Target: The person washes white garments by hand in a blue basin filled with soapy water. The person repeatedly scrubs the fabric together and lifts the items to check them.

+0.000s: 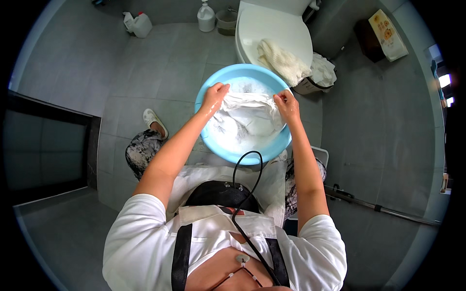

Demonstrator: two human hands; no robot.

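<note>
A light blue plastic basin (pixel 208 133) stands in front of me with sudsy water in it. Across it I stretch a wet white cloth garment (pixel 250 101), its upper edge pulled taut and the rest hanging down into the suds. My left hand (pixel 215 96), flecked with foam, pinches the garment's left end near the basin's left side. At the right rim my right hand (pixel 287 105) pinches the other end, fingers closed. The lower part of the cloth merges with the foam, so its full shape is hidden.
Beyond the basin is a white toilet (pixel 274 29) with a cream knitted cloth (pixel 284 60) on its lid. Beside it sits a lined waste bin (pixel 320 72). A pump bottle (pixel 206 18) and white jugs (pixel 140 25) stand farther back. A black cable (pixel 236 213) loops before my chest.
</note>
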